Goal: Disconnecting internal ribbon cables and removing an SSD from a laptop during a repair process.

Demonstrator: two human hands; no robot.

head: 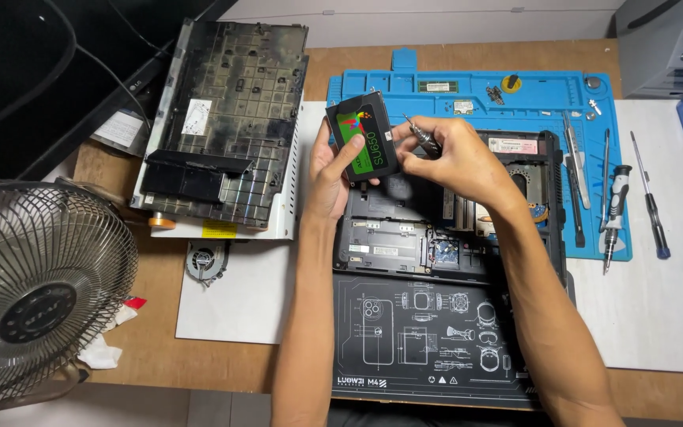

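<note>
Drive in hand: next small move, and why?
Probably lower the flat black drive toward the opened laptop beneath. The left hand holds it tilted above the chassis, while the right hand pinches its edge and also grips a small screwdriver.

Bench clutter: wire-guard desk fan [37, 292] at 8 o'clock. Removed laptop bottom cover [227, 119], inner side up, at 11 o'clock, resting on a white sheet [239, 304]. Small loose cooling fan [204, 261] just below the cover. Blue silicone repair mat [468, 87] at 1 o'clock holds a RAM stick [437, 86], screws [495, 95], tweezers [575, 158]. Two screwdrivers [648, 194] lie at 3 o'clock. Black printed mat [428, 340] at 6 o'clock. Grey bin [666, 43] in the top-right corner.
</note>
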